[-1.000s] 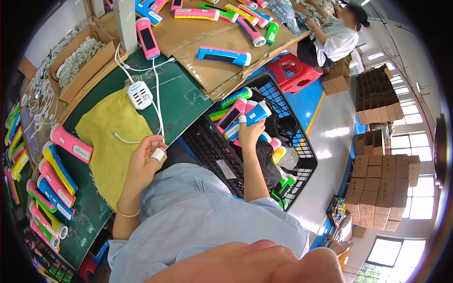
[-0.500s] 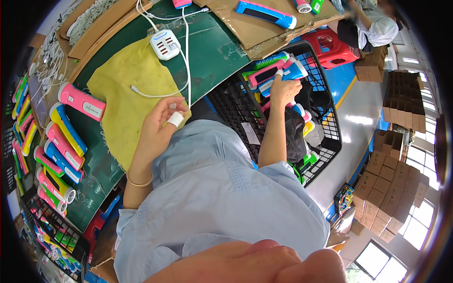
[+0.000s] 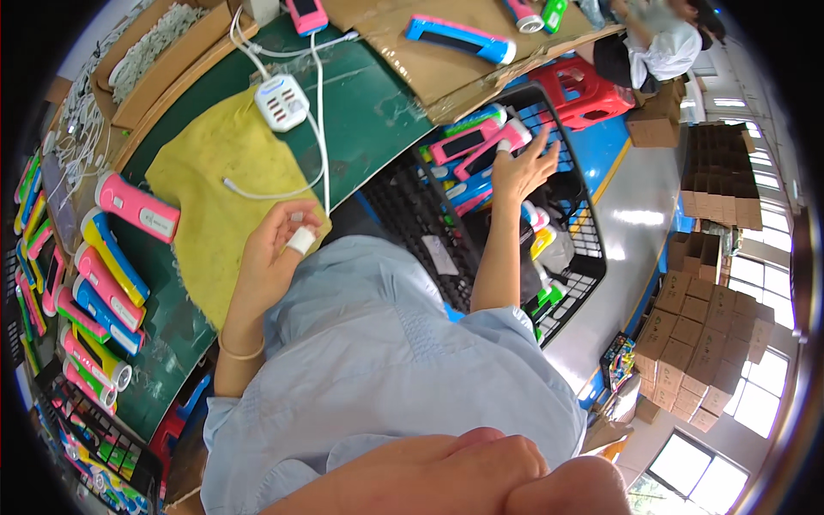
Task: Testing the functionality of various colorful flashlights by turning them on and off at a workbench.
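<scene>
My right hand (image 3: 522, 172) is over a black plastic crate (image 3: 598, 225), its fingers spread and nothing held in them. Just beside its fingertips lie pink flashlights (image 3: 464, 144), with blue and green ones among them. My left hand (image 3: 276, 251) rests by the near edge of a yellow cloth (image 3: 223, 167) on the green table (image 3: 378, 94). Its fingers are loosely bent and apart, with white wrapping on some of them; I see nothing in its grasp.
A white multi-port USB charger (image 3: 281, 102) with white cables sits on the cloth's far edge. Flashlights (image 3: 110, 272) in several colours line the table's left. Cardboard (image 3: 378, 34) covers the far side. A red stool (image 3: 588, 94) and another person (image 3: 661, 47) are beyond the crate.
My right hand has let go of a blue-and-white flashlight in the crate, and its fingers have spread. My left hand looks much the same; the whole view has shifted slightly.
</scene>
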A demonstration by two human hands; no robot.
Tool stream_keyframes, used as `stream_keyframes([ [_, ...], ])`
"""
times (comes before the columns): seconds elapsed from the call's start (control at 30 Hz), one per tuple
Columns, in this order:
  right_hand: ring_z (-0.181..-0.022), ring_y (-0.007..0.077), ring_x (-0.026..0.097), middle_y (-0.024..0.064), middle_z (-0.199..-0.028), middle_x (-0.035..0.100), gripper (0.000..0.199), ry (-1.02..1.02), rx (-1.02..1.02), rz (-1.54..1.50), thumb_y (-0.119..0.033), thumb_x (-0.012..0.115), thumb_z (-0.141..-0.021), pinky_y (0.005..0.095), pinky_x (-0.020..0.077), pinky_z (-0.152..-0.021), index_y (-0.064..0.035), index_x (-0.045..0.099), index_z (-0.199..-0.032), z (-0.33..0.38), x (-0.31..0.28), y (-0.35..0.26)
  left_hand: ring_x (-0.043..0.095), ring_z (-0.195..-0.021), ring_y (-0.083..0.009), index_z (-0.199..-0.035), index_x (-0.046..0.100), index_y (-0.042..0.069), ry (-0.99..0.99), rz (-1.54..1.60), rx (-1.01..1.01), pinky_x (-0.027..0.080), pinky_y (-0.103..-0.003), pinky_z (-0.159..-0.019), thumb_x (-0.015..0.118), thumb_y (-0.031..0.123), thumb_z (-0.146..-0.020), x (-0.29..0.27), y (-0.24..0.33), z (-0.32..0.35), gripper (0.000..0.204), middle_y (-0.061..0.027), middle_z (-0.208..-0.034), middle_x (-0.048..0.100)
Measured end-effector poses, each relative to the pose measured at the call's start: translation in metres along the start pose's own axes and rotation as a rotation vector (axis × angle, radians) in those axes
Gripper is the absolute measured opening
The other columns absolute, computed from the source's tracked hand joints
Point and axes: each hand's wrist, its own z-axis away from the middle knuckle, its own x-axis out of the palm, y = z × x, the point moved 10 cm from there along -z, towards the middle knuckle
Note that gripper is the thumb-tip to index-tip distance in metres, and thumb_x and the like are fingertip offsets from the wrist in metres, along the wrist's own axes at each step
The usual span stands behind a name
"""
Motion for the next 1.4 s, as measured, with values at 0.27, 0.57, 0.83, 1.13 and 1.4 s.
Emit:
stream_keyframes([
  [0.27,-0.095,0.0316,0.057,0.0134,-0.1,0.06,0.037,-0.544,-0.112,-0.167,-0.028,0.06,-0.074,0.0397,0.0458,-0.08,-0.0065,0.058,-0.104,0.011,0.078,0.001,0.052,-0.088,-0.0121,-0.113,0.046,-0.001,0.089,-0.041,0.001,0.042,-0.025,-0.082,0.046,0.0,-0.086,-0.014,0.014,0.022,0.027,-0.0056,-0.093,0.052],
  [0.57,-0.088,0.0323,0.052,0.0178,-0.095,0.055,0.025,-0.006,-0.302,-0.433,-0.016,0.053,-0.086,0.0414,0.0435,-0.076,0.0047,0.055,-0.099,0.015,-0.032,-0.084,0.056,-0.078,-0.015,-0.103,0.054,0.004,0.713,-0.62,0.344,0.045,-0.029,-0.071,0.054,0.015,-0.083,-0.19,0.121,0.085,0.022,-0.0077,-0.085,0.058],
  [0.83,-0.082,0.0308,0.052,0.0161,-0.091,0.053,0.013,-0.398,-0.816,-0.987,-0.001,0.054,-0.079,0.0381,0.0432,-0.07,0.0031,0.054,-0.092,0.13,-0.078,-0.296,0.059,-0.077,-0.038,-0.076,0.059,-0.005,1.778,-1.198,-0.093,0.049,-0.043,-0.064,0.061,0.025,-0.069,-0.501,0.142,0.188,0.031,-0.0259,-0.083,0.06],
  [1.13,-0.089,0.0274,0.051,0.0111,-0.092,0.054,0.013,-0.487,-0.872,-0.815,-0.007,0.058,-0.076,0.0486,0.0318,-0.093,-0.0028,0.056,-0.088,0.149,-0.059,-0.321,0.063,-0.088,-0.0239,-0.108,0.054,-0.001,1.789,-0.299,-0.739,0.051,-0.031,-0.072,0.066,0.033,-0.07,-0.636,0.074,0.15,0.052,-0.0107,-0.106,0.061],
  [1.4,-0.094,0.0248,0.046,0.0084,-0.094,0.047,0.03,-0.018,-0.929,-0.805,-0.033,0.07,-0.071,0.0555,0.0323,-0.094,-0.0088,0.054,-0.079,0.132,-0.109,-0.293,0.058,-0.091,-0.0242,-0.117,0.046,0.001,0.817,0.575,0.597,0.051,-0.037,-0.071,0.053,0.036,-0.086,-0.476,0.138,0.109,0.047,-0.0124,-0.104,0.057],
])
